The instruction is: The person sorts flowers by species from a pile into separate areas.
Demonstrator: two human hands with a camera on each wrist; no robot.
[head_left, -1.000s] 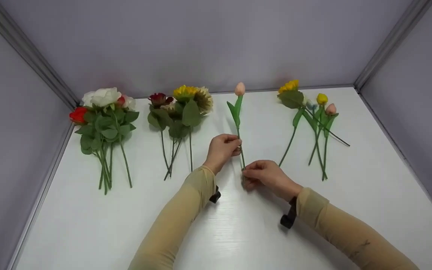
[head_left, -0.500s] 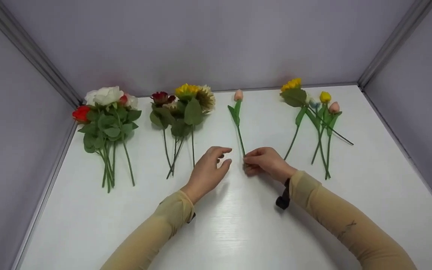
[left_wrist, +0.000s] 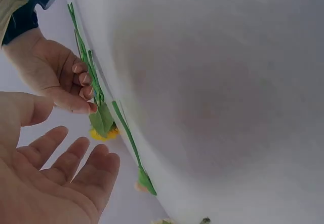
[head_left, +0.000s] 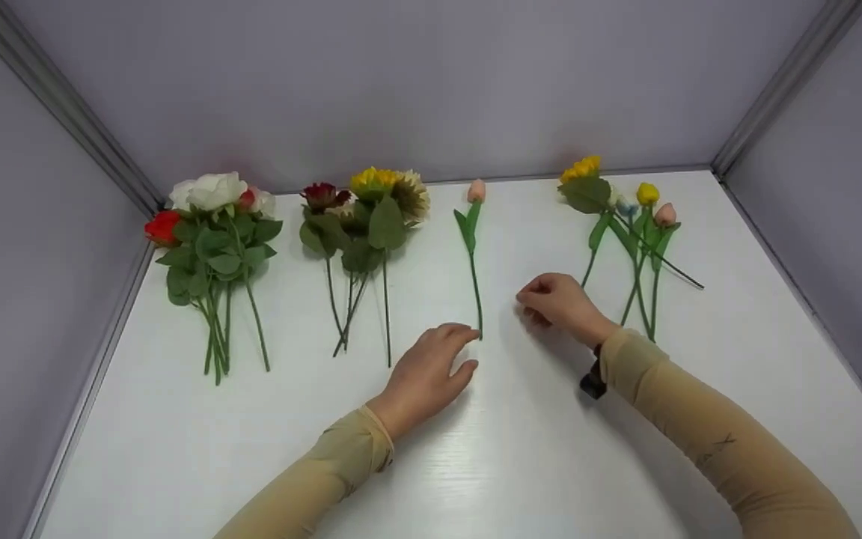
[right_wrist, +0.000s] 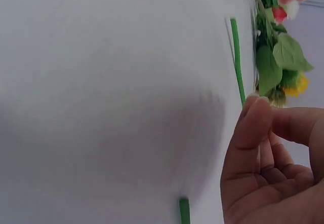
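Observation:
A peach-pink tulip [head_left: 475, 247] lies by itself mid-table, its bloom toward the back wall. My left hand [head_left: 427, 378] is spread with parted fingers beside the lower tip of its stem; in the left wrist view, open space shows between those fingers and the stem. To the right of the tulip, my right hand [head_left: 562, 303] hovers with curled fingers. Its thumb and forefinger tips [right_wrist: 255, 102] meet, and nothing shows between them. Just beyond it is a sunflower [head_left: 584, 191] with a dark green leaf, its stem partly hidden by that hand.
Several more tulips [head_left: 648, 224] in yellow, pink and blue lie crossed at the right. Left of the single tulip is a group with a sunflower [head_left: 373, 182] and a dark red flower [head_left: 324, 196]. White and red roses [head_left: 214, 193] are bunched at far left. A wall [head_left: 431, 90] closes the back.
Both hands have let go of the tulip, the left before the right. The right hand moved right and away; the left came back toward the stem's end. The tulip now lies flat, its stem straighter.

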